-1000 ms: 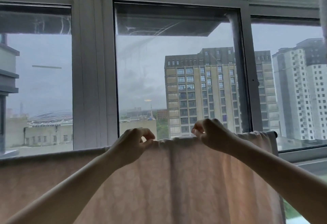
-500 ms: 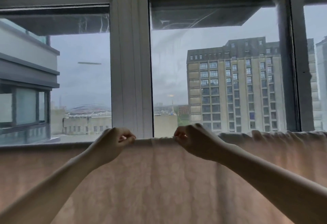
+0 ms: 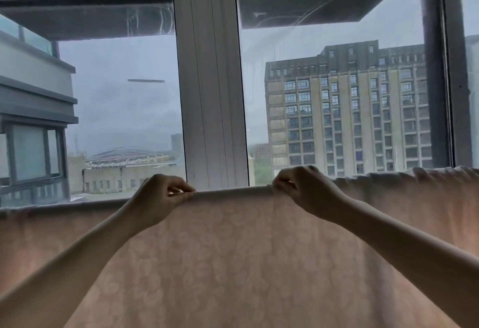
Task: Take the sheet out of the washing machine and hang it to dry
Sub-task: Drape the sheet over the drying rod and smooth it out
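**Sheet draped over rail, top fold pulled taut**

Left hand (image 3: 158, 198) pinching the top fold of the sheet (image 3: 233, 250), fingers curled tight on cloth. Soft, limp, probably damp and heavy; best gripped along that upper fold, where draped over the rail before the window (image 3: 210, 94). Right hand (image 3: 305, 190) pinching likewise, bunched fabric beyond. Hands now wider apart than half a second ago; fold between smoother.
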